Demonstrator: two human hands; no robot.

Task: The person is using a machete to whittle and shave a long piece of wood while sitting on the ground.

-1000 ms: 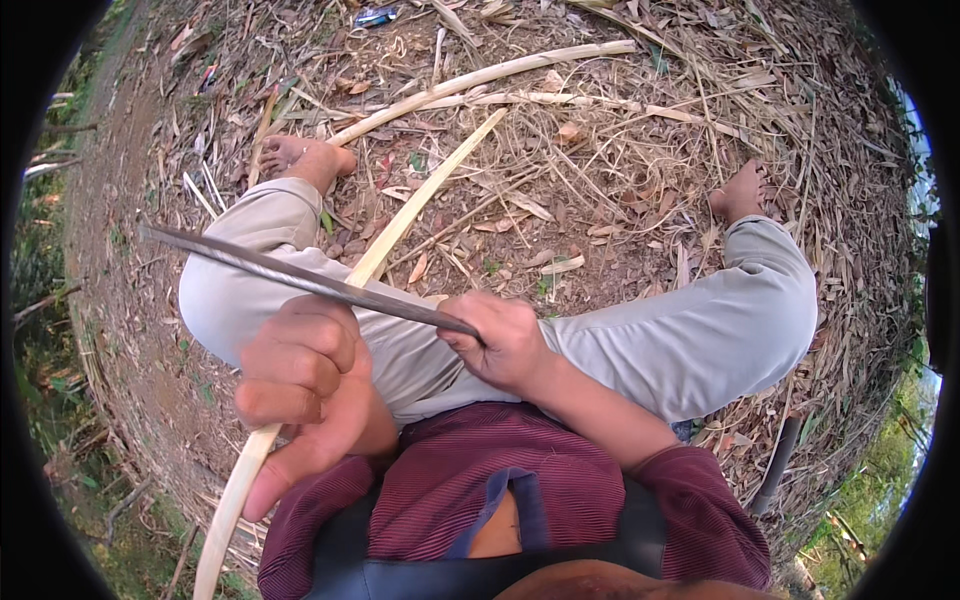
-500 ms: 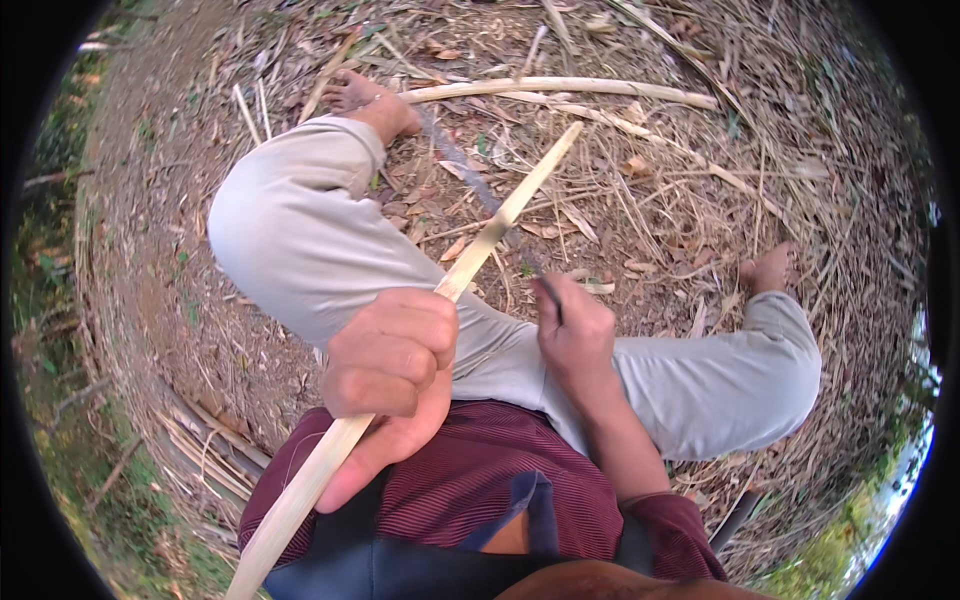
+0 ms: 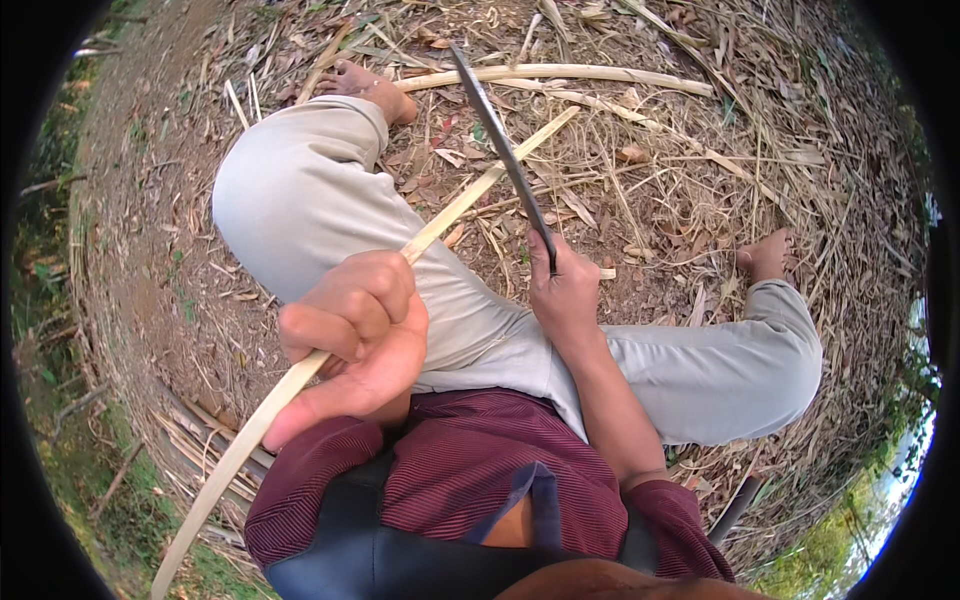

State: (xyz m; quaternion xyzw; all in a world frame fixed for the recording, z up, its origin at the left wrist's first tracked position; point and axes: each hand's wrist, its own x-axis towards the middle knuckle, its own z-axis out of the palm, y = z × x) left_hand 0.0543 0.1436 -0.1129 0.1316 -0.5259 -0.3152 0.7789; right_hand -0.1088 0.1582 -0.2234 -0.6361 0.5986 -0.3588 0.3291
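My left hand (image 3: pixel 350 325) is closed round a long, pale strip of split bamboo or wood (image 3: pixel 452 212). The strip slants from the lower left edge up to a narrow end beyond my lap. In my closed right hand (image 3: pixel 567 300) is a knife (image 3: pixel 488 115) with a long, dark, narrow blade, its tip pointing up and away from me. The blade crosses over the strip's far part in this view; whether the two touch I cannot tell. Most of the knife's handle is hidden by my fingers.
My bent legs in light trousers (image 3: pixel 300 190) spread either side, feet bare. Beyond them a pale curved strip (image 3: pixel 610 73) lies on leaf-littered ground (image 3: pixel 690 200). A bundle of strips (image 3: pixel 205 450) lies at lower left, and a dark pole-like piece (image 3: pixel 737 507) at lower right.
My left hand and the strip have shifted left and tilted flatter. The knife, blurred and lower on the strip before, has swung more upright and now crosses nearer the strip's far end.
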